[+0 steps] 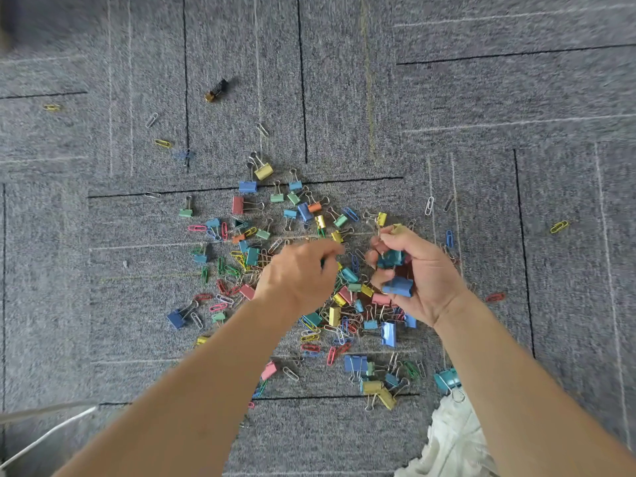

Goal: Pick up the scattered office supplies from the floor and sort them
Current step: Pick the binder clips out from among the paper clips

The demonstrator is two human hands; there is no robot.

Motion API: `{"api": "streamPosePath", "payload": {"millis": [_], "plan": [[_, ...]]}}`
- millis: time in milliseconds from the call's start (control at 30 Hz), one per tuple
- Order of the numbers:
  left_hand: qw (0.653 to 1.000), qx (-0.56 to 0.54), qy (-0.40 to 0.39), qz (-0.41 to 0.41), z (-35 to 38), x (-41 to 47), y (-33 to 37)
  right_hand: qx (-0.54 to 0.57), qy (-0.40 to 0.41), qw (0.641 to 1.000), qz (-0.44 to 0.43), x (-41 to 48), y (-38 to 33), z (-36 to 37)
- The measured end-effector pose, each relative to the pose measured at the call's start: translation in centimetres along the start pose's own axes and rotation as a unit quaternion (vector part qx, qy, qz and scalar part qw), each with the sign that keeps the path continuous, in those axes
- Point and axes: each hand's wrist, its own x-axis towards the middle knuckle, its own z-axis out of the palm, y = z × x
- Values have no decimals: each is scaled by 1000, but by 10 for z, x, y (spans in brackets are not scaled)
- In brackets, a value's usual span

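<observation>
Grey carpet tiles (447, 98) (dark seams, pale lines), crumpled white cloth (451, 438) lower right, white cord (69, 423) lower left.

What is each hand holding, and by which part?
Right hand cups blue binder clips by their bodies, against its palm. Left hand is blurred: cannot tell.

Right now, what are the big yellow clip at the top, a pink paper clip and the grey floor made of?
The yellow binder clip looks like painted sheet metal, smooth and folded, with bare silvery wire handles. The pink paper clip seems to be bent wire with a coloured coating, perhaps plastic. The grey floor looks like carpet tile: fuzzy, speckled, with dark seams.
</observation>
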Motion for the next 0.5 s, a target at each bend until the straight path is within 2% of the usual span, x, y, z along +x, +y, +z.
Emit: {"api": "streamPosePath", "payload": {"millis": [133,333,500], "plan": [[985,170,-13,2,3,-3,10,-96,46,994,-11,2,1,-3],[976,218,-4,25,5,-5,9,-168,76,983,-18,1,0,1],[964,267,-9,3,6,-6,3,-317,91,942,-60,0,1,3]]}}
